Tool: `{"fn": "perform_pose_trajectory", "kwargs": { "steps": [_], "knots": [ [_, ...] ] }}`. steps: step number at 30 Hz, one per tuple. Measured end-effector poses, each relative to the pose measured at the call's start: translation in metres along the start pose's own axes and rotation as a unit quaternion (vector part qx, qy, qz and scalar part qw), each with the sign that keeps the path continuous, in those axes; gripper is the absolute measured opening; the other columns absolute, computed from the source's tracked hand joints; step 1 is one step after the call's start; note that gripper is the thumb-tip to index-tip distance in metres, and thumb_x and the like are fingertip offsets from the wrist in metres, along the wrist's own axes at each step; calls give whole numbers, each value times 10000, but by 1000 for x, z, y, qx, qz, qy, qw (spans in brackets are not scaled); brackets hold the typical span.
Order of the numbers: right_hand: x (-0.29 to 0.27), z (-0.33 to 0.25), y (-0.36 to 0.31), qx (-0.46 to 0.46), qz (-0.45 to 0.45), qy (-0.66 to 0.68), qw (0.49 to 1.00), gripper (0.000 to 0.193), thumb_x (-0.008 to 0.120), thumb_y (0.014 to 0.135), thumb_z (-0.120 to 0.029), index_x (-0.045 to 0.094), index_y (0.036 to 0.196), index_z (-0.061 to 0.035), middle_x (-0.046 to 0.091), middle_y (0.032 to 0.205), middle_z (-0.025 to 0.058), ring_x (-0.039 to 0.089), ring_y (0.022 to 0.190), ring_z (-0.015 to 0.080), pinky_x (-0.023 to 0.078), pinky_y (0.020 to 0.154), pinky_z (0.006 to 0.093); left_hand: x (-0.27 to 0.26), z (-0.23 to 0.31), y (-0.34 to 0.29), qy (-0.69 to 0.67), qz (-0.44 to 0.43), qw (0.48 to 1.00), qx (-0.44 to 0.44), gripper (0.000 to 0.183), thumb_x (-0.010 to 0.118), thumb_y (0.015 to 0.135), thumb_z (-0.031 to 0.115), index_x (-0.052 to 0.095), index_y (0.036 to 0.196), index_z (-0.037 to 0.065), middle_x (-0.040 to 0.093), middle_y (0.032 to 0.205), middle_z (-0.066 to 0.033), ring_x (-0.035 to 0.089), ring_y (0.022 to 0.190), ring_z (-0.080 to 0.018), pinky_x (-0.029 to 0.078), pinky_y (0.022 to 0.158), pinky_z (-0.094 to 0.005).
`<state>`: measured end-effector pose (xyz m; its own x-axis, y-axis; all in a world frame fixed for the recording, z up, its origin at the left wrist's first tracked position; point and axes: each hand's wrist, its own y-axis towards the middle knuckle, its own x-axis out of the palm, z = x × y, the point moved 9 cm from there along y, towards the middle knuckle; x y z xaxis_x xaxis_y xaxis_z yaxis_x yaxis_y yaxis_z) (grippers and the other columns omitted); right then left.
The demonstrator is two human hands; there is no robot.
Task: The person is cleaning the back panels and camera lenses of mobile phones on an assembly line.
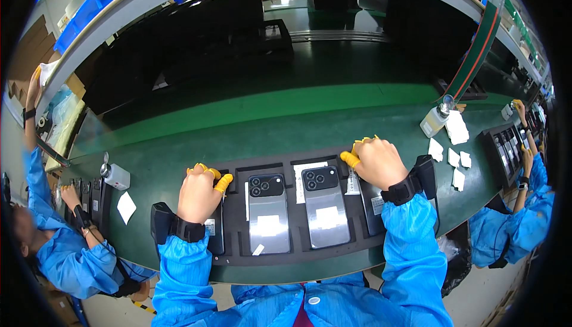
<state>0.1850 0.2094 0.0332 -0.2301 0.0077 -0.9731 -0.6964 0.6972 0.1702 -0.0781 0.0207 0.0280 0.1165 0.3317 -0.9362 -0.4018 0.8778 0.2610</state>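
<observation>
A black tray (240, 261) lies before me on the green bench, with several phones side by side in its slots. Two grey phones, one left of centre (268, 214) and one right of centre (326, 208), lie camera side up with white labels on them. My left hand (198, 196), in yellow finger cots, has its fingers curled at the tray's far left corner, above a partly hidden phone (217, 231). At the far right corner my right hand (379, 163) grips likewise, its wrist over another partly covered phone (373, 215). White paper strips (301, 187) stick out beside the phones.
A pump bottle (117, 176) and a white wipe (126, 208) are on the left. Another pump bottle (434, 121) stands on the right near folded white wipes (457, 128). Co-workers in blue sit on both sides, a phone tray (504, 154) near the right one.
</observation>
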Motion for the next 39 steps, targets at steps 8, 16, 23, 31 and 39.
{"fn": "perform_pose_trajectory", "kwargs": {
  "steps": [8, 16, 23, 31, 39],
  "knots": [
    [-27, -14, -18, 38, 56, -2, 998, 516, 776, 764, -408, 633, 950, 52, 603, 1009, 259, 611, 954, 432, 511, 860, 499, -24, 12, -2, 29, 79, 996, -19, 364, 817, 734, 326, 677, 767, -8, 551, 893, -183, 528, 878, -376, 429, 814, -461],
    [-16, 3, -9, 75, 90, 64, 991, 435, 774, 747, -150, 591, 1094, 38, 522, 1128, 244, 526, 1060, 442, 495, 859, 499, -14, 4, -7, 19, 69, 994, -88, 203, 750, 726, 107, 660, 875, 2, 521, 1069, -212, 505, 1005, -425, 434, 881, -482],
    [3, 21, 14, 91, 164, 69, 980, 412, 756, 804, -194, 610, 1109, 41, 521, 1155, 252, 506, 1085, 440, 464, 907, 484, -20, 3, 39, -29, 151, 988, -13, 254, 776, 701, 97, 643, 903, 17, 540, 1079, -178, 501, 1026, -380, 422, 917, -451],
    [19, 29, 18, 129, 102, 41, 986, 497, 733, 827, -280, 592, 1183, 36, 524, 1199, 267, 509, 1110, 444, 453, 947, 494, 26, -19, 49, 57, 49, 988, -137, 523, 688, 850, 410, 629, 1179, 8, 509, 1229, -216, 492, 1141, -405, 480, 923, -474],
    [16, 32, 35, 127, 62, 41, 989, 477, 734, 803, -235, 590, 1189, 5, 515, 1229, 234, 498, 1133, 433, 463, 929, 500, 27, -19, 45, 26, 63, 989, -130, 517, 702, 822, 374, 629, 1182, 10, 511, 1250, -219, 489, 1171, -406, 469, 932, -483]
  ]
}}
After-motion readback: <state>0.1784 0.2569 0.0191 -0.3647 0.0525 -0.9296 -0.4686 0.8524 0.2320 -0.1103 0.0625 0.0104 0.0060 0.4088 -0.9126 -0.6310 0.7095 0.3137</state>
